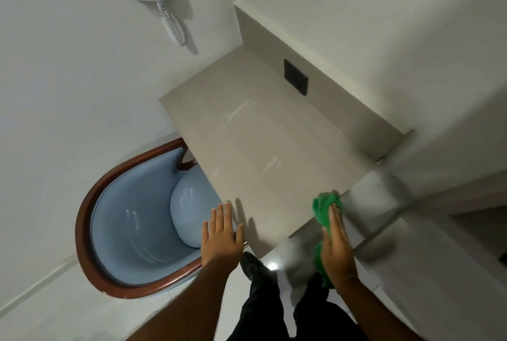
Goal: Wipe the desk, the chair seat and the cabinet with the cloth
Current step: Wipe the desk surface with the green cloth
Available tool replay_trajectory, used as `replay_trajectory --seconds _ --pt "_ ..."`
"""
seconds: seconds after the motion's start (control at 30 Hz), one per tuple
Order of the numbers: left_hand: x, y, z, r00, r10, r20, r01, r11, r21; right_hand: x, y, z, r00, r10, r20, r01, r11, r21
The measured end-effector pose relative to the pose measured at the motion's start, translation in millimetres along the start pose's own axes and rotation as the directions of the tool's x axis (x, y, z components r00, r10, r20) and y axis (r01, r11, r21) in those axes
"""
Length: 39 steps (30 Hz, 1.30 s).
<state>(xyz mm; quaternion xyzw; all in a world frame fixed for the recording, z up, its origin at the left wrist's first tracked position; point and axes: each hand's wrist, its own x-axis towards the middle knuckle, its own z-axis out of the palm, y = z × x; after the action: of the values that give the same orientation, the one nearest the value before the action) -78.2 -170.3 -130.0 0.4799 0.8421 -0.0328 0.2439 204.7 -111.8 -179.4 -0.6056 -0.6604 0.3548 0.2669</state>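
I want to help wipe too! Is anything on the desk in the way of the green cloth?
Nothing visible. The right hand presses the green cloth on the desk's near corner, and the top ahead looks bare. The dark plate sits on the back panel, not on the top.

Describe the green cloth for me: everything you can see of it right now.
The green cloth looks like soft, bunched microfibre, crumpled rather than folded. The right hand lies flat over it with fingers extended, pressing it at the desk's near right corner. One bunch sticks out past the fingertips; another hangs below the wrist. The left hand is apart from it.
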Motion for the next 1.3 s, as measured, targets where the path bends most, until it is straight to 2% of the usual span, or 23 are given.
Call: replay_trajectory --seconds 0.1,0.17,0.23,0.3,0.37,0.53,0.8,0.93,1.17,1.3 --pt "7 -7 7 0.999 -0.045 -0.018 0.044 0.996 -0.073 12 -41 42 0.950 -0.181 0.254 0.201 0.978 -0.055" --pt "12 -11 11 0.997 -0.069 -0.039 0.064 0.990 -0.122 24 -66 73 0.854 -0.244 0.460 0.331 0.936 -0.119" --pt "18 -23 15 0.995 -0.082 -0.058 0.071 0.984 -0.165 32 -79 105 0.722 -0.259 0.641 0.522 0.813 -0.259" --pt "22 -35 17 0.993 -0.088 -0.084 0.072 0.982 -0.177 36 -86 126 0.660 -0.224 0.717 0.630 0.685 -0.366" --pt "27 -49 18 0.988 -0.120 -0.094 0.100 0.976 -0.193 43 -90 143 0.659 -0.236 0.714 0.659 0.639 -0.397" --pt "46 -81 21 0.974 -0.196 -0.111 0.160 0.949 -0.271 84 -113 193 0.662 -0.289 0.691 0.686 0.606 -0.403" --pt "97 -90 26 0.968 -0.194 -0.157 0.111 0.898 -0.425 175 -181 278 0.708 -0.313 0.634 0.665 0.596 -0.449" --pt "126 -90 21 0.971 -0.150 -0.188 0.058 0.904 -0.423 222 -204 307 0.717 -0.364 0.594 0.670 0.594 -0.445" --pt "166 -97 2 0.965 -0.117 -0.236 0.024 0.932 -0.362 292 -209 310 0.723 -0.411 0.555 0.671 0.609 -0.423" --pt "225 -75 -23 0.945 -0.176 -0.277 0.057 0.920 -0.389 371 -200 284 0.788 -0.377 0.487 0.605 0.617 -0.503"
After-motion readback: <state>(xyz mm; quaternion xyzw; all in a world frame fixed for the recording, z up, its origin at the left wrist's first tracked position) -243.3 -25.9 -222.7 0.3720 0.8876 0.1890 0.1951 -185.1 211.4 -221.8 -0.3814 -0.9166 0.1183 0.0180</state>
